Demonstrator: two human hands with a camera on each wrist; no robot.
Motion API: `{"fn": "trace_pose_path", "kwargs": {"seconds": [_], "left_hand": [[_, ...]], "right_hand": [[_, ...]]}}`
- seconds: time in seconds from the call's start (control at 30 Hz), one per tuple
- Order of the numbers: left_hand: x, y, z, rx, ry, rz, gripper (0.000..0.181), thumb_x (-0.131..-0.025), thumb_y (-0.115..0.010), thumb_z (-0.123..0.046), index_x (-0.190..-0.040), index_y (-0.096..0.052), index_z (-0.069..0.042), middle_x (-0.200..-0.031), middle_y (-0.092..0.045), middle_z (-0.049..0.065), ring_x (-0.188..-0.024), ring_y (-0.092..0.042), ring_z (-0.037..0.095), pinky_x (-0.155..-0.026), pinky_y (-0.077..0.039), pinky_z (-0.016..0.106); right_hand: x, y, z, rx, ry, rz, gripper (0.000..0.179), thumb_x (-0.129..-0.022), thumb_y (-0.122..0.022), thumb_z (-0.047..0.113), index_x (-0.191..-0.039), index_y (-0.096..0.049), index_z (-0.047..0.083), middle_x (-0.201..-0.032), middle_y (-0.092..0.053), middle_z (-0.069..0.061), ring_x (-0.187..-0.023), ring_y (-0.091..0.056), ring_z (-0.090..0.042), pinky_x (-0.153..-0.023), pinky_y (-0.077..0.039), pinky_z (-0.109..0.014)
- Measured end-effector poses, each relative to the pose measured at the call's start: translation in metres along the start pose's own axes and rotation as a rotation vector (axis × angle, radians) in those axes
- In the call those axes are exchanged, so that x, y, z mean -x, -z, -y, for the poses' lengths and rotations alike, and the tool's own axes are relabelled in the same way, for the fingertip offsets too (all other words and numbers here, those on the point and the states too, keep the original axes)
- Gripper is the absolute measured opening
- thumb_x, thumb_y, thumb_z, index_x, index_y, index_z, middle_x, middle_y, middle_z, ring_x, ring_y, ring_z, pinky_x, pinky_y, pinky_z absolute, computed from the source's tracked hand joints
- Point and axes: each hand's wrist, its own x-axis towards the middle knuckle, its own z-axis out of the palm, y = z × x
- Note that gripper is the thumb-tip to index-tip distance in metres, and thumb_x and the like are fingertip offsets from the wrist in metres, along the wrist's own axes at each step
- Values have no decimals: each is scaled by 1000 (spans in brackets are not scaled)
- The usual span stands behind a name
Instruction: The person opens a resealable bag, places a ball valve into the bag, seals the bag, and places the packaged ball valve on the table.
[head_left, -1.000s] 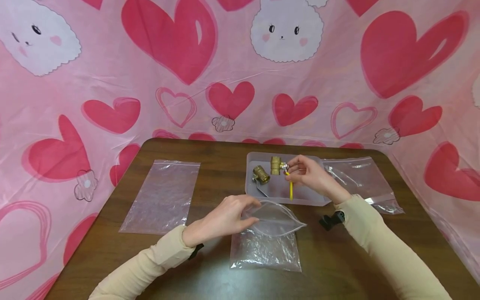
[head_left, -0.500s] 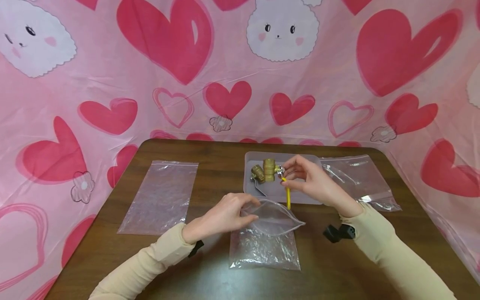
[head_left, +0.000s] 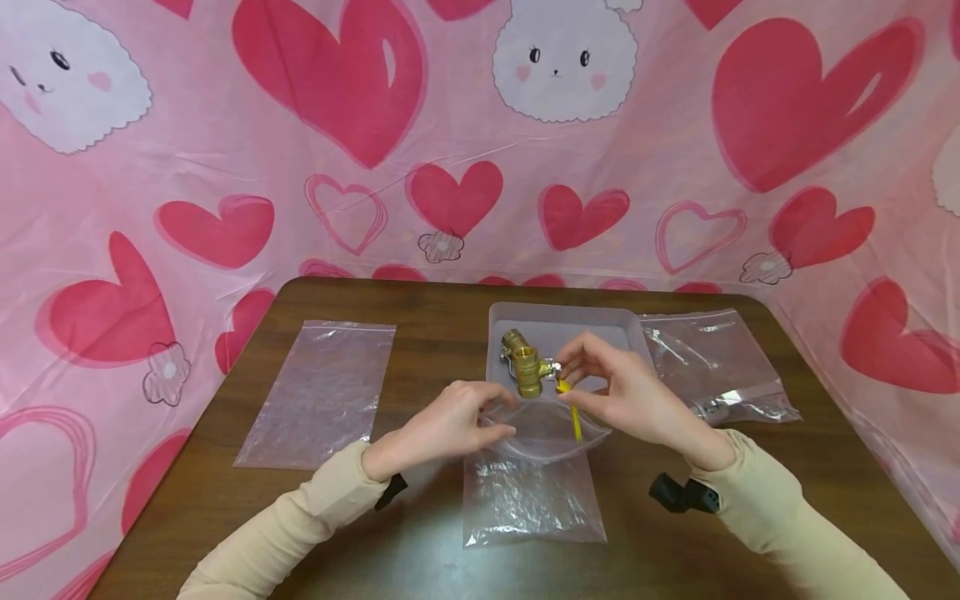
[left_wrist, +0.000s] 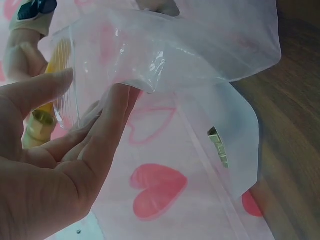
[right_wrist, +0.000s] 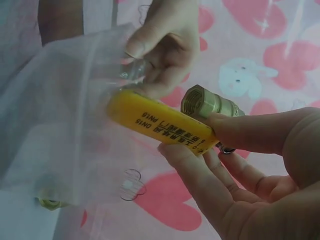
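Note:
My right hand (head_left: 637, 396) pinches a brass ball valve (head_left: 528, 375) by its yellow lever handle (right_wrist: 160, 122), between thumb and fingers. The valve's body hangs just beyond the mouth of a clear zip bag (head_left: 532, 504), and the handle's tip overlaps the mouth. My left hand (head_left: 442, 425) holds that bag's mouth apart at its left side, thumb and fingers about the zip edge (left_wrist: 75, 85). Dark printed lettering shows on the handle in the right wrist view. Behind the held valve, a second brass valve (head_left: 513, 338) lies partly hidden in the tray.
The shallow translucent tray (head_left: 570, 312) stands behind the hands. A flat clear zip bag (head_left: 318, 396) lies at the left of the brown table (head_left: 431, 342). To the right of the tray lies another clear bag (head_left: 716, 350), partly behind the right wrist. A patterned pink cloth (head_left: 525, 150) surrounds the table.
My right hand has brought the valve from over the tray toward me and slightly left, up to the bag's mouth. The left hand stays nearly still; the mouth looks a little flatter.

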Motion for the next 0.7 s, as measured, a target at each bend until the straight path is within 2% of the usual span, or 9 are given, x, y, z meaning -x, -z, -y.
{"fn": "trace_pose_path", "kwargs": {"seconds": [0.13,0.4,0.6,0.7], "left_hand": [[1,3,0,37,17,11,28,-87,-75,-14,-111,-68,-2,-105,-74,11,-84,-66,12,-69,-53,13],[1,6,1,52,31,18,30,-87,-75,-13,-112,-67,0,-106,-74,12,-87,-68,14,-69,-54,14],[1,6,1,0,26,5,31,-84,-78,-14,-110,-67,-1,-99,-74,11,-76,-62,7,-63,-51,14],[1,6,1,1,22,8,31,-83,-79,-14,-110,-68,-2,-100,-74,10,-79,-66,10,-64,-51,13]], "right_hand": [[3,-3,0,38,21,9,39,-78,-77,-7,-109,-57,8,-100,-68,-8,-89,-69,-15,-69,-61,-28],[9,-7,1,137,93,25,37,-80,-78,-2,-109,-60,11,-99,-69,-3,-88,-68,-15,-65,-56,-18],[10,-16,1,272,288,-7,38,-75,-77,-12,-104,-61,7,-93,-70,-2,-83,-69,-15,-67,-58,-22],[11,-20,2,350,363,-30,39,-72,-78,-13,-102,-60,6,-91,-69,-2,-81,-68,-14,-69,-58,-24]]}}
